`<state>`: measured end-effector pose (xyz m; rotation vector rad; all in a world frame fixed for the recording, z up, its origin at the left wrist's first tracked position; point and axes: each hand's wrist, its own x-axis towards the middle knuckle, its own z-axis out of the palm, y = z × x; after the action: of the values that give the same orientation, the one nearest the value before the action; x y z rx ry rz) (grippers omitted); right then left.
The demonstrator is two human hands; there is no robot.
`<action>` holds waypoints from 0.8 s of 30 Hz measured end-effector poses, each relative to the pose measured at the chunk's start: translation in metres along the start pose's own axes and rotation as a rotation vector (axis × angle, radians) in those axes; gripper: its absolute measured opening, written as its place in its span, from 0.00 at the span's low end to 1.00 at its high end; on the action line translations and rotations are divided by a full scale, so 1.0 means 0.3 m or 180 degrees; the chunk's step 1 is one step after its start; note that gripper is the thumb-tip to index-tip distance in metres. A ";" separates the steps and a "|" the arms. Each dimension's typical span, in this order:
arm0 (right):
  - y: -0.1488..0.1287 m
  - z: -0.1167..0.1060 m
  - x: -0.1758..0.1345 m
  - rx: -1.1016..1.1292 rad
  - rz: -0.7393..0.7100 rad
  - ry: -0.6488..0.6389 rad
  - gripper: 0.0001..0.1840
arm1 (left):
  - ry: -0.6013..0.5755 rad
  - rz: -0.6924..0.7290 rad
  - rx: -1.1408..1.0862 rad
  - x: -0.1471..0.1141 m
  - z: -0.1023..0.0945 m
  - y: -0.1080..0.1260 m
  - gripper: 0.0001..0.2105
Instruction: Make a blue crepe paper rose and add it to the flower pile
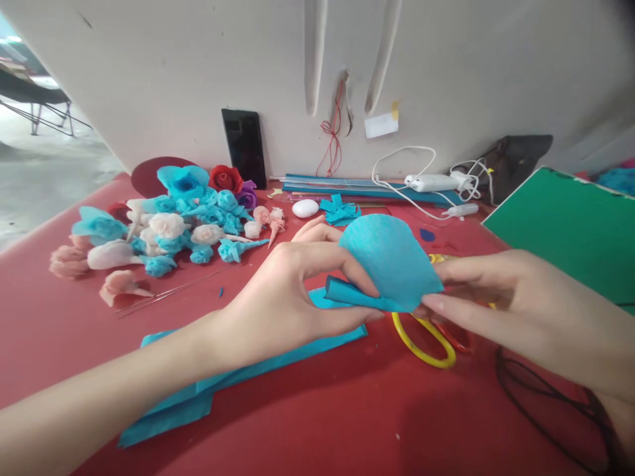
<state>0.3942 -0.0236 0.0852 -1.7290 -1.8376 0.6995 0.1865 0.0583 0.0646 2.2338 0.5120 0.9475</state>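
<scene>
While our left hand (pixel 292 297) clamps the lower left side of a blue paper petal (pixel 391 254) between thumb and finger, our right hand (pixel 496 294) pinches its lower right corner, so the two hands are apart from each other but joined by the paper. We hold this petal up above the red desk (pixel 322 423), its rounded top standing upright, and a small blue roll (pixel 342 291) sticks out leftward from our left grip; we cannot tell whether it is part of the same piece. Beneath our left arm lies a folded blue sheet (pixel 169 420), and scissors (pixel 436 362) with yellow and red handles rest partly hidden by our right hand. To our left we have a heap of paper flowers (pixel 166 226) in blue, white, pink, red and purple. Behind them a phone (pixel 244 149) leans against the wall (pixel 173 79), and a green board (pixel 560 241) stands at our right.
</scene>
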 end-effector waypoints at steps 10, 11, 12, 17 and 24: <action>0.023 -0.048 0.018 -0.0120 0.0355 0.0403 0.11 | -0.0009 -0.0060 0.0073 -0.006 -0.004 -0.004 0.05; 0.020 -0.049 0.025 -0.0050 0.0344 0.0376 0.11 | -0.0002 -0.0055 0.0080 -0.007 -0.004 -0.005 0.05; 0.015 -0.050 0.032 0.0012 0.0348 0.0353 0.11 | 0.0004 -0.0040 0.0078 -0.007 -0.004 -0.006 0.05; 0.010 -0.057 0.049 -0.0432 0.0637 0.0875 0.26 | -0.0005 -0.0138 0.0012 0.000 -0.005 -0.010 0.05; 0.019 -0.052 0.031 0.0308 -0.0239 0.0192 0.18 | -0.0041 -0.0176 -0.0077 0.001 -0.004 -0.005 0.05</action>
<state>0.4086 -0.0137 0.0931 -1.5941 -1.7884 0.6871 0.1857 0.0599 0.0644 2.1913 0.5510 0.9059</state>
